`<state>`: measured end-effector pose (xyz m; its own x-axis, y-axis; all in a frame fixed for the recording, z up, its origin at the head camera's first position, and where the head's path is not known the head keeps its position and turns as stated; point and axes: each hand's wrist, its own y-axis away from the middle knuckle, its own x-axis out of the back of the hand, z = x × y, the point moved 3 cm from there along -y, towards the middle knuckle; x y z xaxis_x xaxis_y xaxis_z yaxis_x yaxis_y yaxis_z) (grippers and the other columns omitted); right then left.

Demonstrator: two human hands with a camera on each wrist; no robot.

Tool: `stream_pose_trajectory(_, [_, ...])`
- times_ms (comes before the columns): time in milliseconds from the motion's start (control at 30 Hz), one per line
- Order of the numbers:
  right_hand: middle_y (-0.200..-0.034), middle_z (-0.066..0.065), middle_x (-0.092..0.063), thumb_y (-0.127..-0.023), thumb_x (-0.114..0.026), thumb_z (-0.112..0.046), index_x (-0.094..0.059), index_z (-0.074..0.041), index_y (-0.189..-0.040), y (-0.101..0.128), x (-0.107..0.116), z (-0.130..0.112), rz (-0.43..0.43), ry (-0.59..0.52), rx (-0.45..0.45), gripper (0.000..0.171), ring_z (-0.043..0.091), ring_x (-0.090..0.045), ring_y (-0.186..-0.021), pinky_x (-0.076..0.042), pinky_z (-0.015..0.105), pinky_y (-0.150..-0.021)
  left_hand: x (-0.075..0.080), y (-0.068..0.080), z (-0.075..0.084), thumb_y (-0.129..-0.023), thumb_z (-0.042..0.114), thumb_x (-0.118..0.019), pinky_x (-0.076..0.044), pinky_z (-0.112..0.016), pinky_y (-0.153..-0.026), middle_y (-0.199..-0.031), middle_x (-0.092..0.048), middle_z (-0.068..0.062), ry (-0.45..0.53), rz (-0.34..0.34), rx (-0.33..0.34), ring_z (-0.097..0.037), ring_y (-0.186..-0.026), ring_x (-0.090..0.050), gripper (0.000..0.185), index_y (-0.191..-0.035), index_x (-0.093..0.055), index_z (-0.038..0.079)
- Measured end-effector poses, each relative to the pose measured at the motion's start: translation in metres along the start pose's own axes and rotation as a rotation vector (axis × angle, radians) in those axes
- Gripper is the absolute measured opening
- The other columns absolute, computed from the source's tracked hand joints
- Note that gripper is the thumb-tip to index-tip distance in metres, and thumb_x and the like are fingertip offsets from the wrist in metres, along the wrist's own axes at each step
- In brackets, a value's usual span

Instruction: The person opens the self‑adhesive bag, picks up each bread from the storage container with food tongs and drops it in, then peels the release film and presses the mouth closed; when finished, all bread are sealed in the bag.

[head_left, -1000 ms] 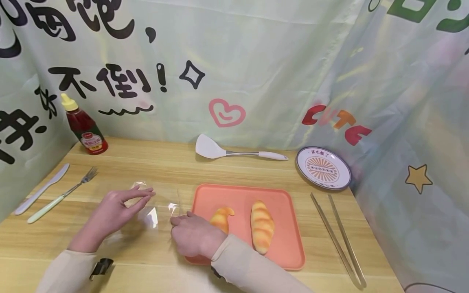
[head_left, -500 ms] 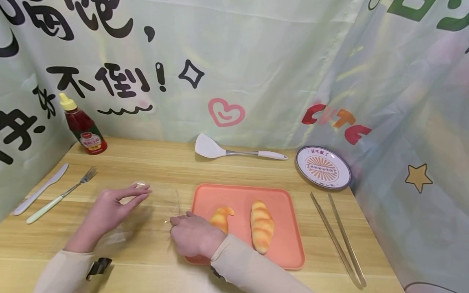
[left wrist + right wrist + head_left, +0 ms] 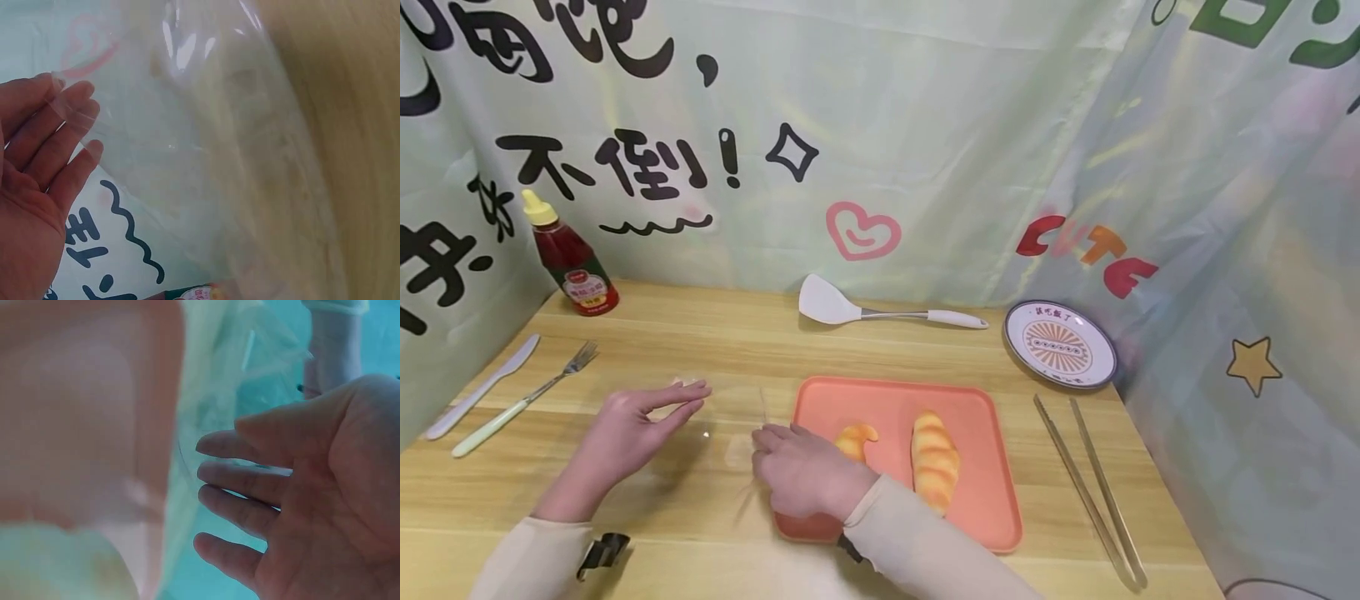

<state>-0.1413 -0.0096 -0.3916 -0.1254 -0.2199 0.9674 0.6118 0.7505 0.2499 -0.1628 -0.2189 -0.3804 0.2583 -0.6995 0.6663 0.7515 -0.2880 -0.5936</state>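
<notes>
A clear plastic film (image 3: pixel 730 433) lies on the wooden table between my hands, hard to make out. My left hand (image 3: pixel 696 397) pinches its left edge between thumb and fingers. In the left wrist view the film (image 3: pixel 219 125) hangs past the straight fingers (image 3: pixel 62 137). Palm down, my right hand (image 3: pixel 775 446) rests on the film's right edge, beside the orange tray (image 3: pixel 970 417). Its fingers (image 3: pixel 237 481) are spread and relaxed in the right wrist view. On the tray lie a small croissant (image 3: pixel 852 439) and a long bread roll (image 3: pixel 935 460).
Metal tongs (image 3: pixel 1086 483) lie right of the tray. A patterned plate (image 3: pixel 1060 344) and a white spatula (image 3: pixel 880 312) sit behind it. A ketchup bottle (image 3: pixel 571 262) stands at the back left, with a fork (image 3: pixel 527 398) and a knife (image 3: pixel 482 386) near the left edge. Printed curtains close in the table.
The film has sunk flatter onto the table and its glints have faded. My right hand slid slightly forward and now covers part of the croissant. My left hand drew back a little.
</notes>
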Motion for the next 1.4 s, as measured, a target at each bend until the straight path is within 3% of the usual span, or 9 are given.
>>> stream_pose_trajectory(200, [-0.146,0.004,-0.047,-0.098,-0.055,-0.020,-0.064,-0.011,-0.123,0.020,0.016,0.018,0.130,-0.048,0.001,0.029,0.018,-0.040,-0.136,-0.031,0.028,-0.112,-0.001,0.001,0.000,-0.074,-0.006,-0.081,-0.040,-0.003,-0.083,-0.105,-0.072,-0.010,-0.021,0.000,0.012,-0.033,-0.090,-0.070,0.028,-0.099,-0.078,0.007])
stream_pose_trajectory(333, [-0.139,0.006,-0.053,-0.101,-0.055,-0.025,-0.064,-0.009,-0.124,0.040,0.025,0.037,0.213,-0.115,-0.021,0.029,0.019,-0.048,-0.130,-0.038,0.028,-0.107,0.000,0.002,-0.001,-0.075,-0.003,-0.081,-0.040,-0.003,-0.082,-0.105,-0.072,-0.009,-0.033,0.003,0.025,-0.031,-0.090,-0.070,0.027,-0.099,-0.079,0.009])
stream_pose_trajectory(500, [-0.138,0.008,-0.055,-0.102,-0.056,-0.031,-0.057,-0.005,-0.136,0.074,0.030,0.066,0.262,-0.245,-0.120,0.043,0.023,-0.051,-0.127,-0.045,0.036,-0.103,0.000,0.002,0.000,-0.076,-0.002,-0.081,-0.040,-0.003,-0.082,-0.107,-0.072,-0.009,-0.042,0.004,0.026,-0.031,-0.091,-0.070,0.028,-0.101,-0.079,0.010])
stream_pose_trajectory(633, [-0.135,0.012,-0.055,-0.099,-0.062,-0.030,-0.056,-0.002,-0.135,0.105,0.027,0.091,0.338,-0.338,-0.209,0.046,0.027,-0.053,-0.123,-0.046,0.042,-0.101,0.001,0.002,0.001,-0.077,-0.001,-0.080,-0.038,-0.002,-0.083,-0.108,-0.072,-0.010,-0.041,-0.014,0.042,-0.032,-0.092,-0.070,0.026,-0.102,-0.078,0.009])
stream_pose_trajectory(833, [-0.128,0.012,-0.059,-0.092,-0.071,-0.027,-0.060,-0.003,-0.131,0.156,0.017,0.129,0.426,-0.317,-0.366,0.047,0.031,-0.059,-0.114,-0.050,0.051,-0.092,0.001,0.002,0.001,-0.080,0.000,-0.079,-0.035,-0.001,-0.085,-0.110,-0.071,-0.009,-0.037,-0.038,0.066,-0.031,-0.094,-0.070,0.025,-0.103,-0.078,0.009])
stream_pose_trajectory(1067, [-0.122,0.021,-0.060,-0.087,-0.077,-0.020,-0.059,0.004,-0.127,0.212,-0.003,0.163,0.460,-0.342,-0.489,0.051,0.041,-0.057,-0.114,-0.046,0.056,-0.093,-0.001,0.003,-0.002,-0.081,0.001,-0.079,-0.046,-0.009,-0.084,-0.111,-0.071,-0.009,-0.042,-0.049,0.082,-0.030,-0.095,-0.069,0.024,-0.103,-0.078,0.009])
stream_pose_trajectory(1200, [-0.124,0.027,-0.057,-0.087,-0.077,-0.024,-0.056,0.008,-0.128,0.235,-0.020,0.176,0.429,-0.364,-0.561,0.055,0.049,-0.050,-0.118,-0.042,0.061,-0.095,-0.001,0.003,-0.002,-0.079,-0.001,-0.080,-0.037,-0.001,-0.084,-0.110,-0.071,-0.010,-0.036,-0.044,0.067,-0.031,-0.095,-0.070,0.025,-0.102,-0.078,0.008])
stream_pose_trajectory(1400, [-0.126,0.035,-0.051,-0.088,-0.076,-0.024,-0.051,0.012,-0.130,0.268,-0.049,0.187,0.377,-0.411,-0.678,0.060,0.054,-0.045,-0.117,-0.039,0.066,-0.095,-0.002,0.002,-0.001,-0.079,-0.003,-0.079,-0.038,-0.001,-0.083,-0.109,-0.071,-0.011,-0.026,-0.049,0.031,-0.030,-0.093,-0.070,0.025,-0.102,-0.078,0.007])
